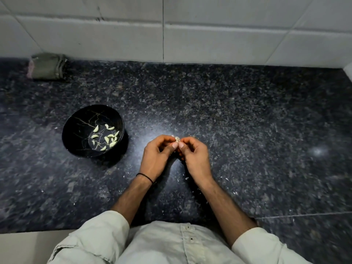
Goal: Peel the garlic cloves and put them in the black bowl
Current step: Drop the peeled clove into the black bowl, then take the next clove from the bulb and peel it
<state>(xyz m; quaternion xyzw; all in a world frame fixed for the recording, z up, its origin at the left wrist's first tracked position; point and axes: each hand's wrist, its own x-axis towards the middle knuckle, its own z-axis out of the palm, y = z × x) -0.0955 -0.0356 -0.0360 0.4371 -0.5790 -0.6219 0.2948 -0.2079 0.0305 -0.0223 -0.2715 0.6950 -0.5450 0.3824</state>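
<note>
A small garlic clove (177,139) with papery skin is pinched between both hands over the middle of the dark granite counter. My left hand (157,157) holds it from the left with thumb and curled fingers. My right hand (194,155) pinches it from the right, thumb tip against the left thumb. The black bowl (76,130) stands to the left of my hands and holds several peeled pale cloves (106,138). Most of the clove in my fingers is hidden.
Bits of white garlic skin (186,178) lie scattered on the counter (247,130) around my wrists. A folded grey-green cloth (47,66) sits at the back left against the white tiled wall (190,35). The counter's front edge runs near my body.
</note>
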